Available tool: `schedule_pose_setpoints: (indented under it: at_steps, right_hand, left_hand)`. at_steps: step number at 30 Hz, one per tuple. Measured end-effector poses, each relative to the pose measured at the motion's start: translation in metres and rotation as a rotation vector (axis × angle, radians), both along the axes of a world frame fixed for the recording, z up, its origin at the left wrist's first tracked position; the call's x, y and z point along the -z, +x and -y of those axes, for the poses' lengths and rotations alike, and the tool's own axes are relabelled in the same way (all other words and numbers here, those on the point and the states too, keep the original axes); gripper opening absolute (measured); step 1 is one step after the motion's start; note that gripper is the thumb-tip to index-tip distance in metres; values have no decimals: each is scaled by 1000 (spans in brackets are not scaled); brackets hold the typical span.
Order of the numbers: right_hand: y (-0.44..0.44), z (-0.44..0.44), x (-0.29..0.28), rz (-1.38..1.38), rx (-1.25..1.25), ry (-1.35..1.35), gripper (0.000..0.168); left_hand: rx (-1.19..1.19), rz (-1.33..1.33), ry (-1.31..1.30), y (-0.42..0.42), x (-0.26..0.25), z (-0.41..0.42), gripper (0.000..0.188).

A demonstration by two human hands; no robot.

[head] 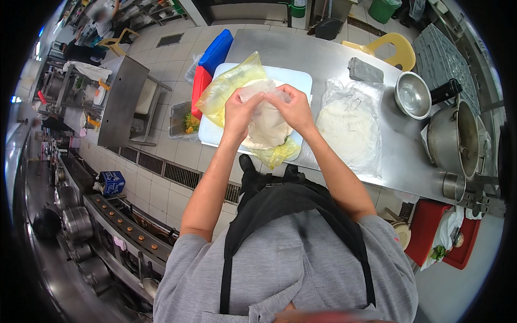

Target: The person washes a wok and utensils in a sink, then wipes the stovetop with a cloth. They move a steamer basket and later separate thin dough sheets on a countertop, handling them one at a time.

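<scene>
Between my left hand (238, 115) and my right hand (295, 109), I pinch the upper part of a thin, translucent pale sheet (265, 111), which looks like a spring roll wrapper. It hangs over a pale round stack (268, 135) of what look like more wrappers. Under the stack lies a yellow plastic bag (234, 91), its ends spread out above and below. All of this rests on a white cutting board (297, 76). To the right of the board, a clear plastic package (349, 131) of pale round sheets lies flat and bears handwritten marks.
The steel table (274, 42) also carries a grey block (365, 70), a steel bowl (412, 95) and a large pot (452, 139). Blue (216, 52) and red (200, 87) panels stand by the board's left edge. A bin with vegetable scraps (192, 123) sits lower left. Other people are in the background.
</scene>
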State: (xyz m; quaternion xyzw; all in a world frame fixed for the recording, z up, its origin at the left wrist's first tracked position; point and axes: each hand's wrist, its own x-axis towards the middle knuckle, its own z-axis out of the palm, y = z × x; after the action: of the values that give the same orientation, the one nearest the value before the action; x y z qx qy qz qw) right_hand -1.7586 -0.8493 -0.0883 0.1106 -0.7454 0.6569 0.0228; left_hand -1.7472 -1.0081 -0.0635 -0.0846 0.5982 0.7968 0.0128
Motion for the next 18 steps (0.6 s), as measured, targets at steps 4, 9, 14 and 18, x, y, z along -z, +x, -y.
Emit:
schedule_pose_setpoints:
  at_steps: [4,9,14,18]
  right_hand:
    - [-2,1,13,227,-13,-500,24]
    - [1,-2,22,322,69,-839,17]
    - [-3,-9,37,388,200,-961,15]
    - [-5,-23,52,394,47,-780,16]
  left_hand:
    - [-72,40,48,-1,-4,1,24]
    - [-213,2,140,-6,6,9,19]
    - [-260,-83,210,-8,16,18,17]
    - [-156,-62,282,-4,10,17,20]
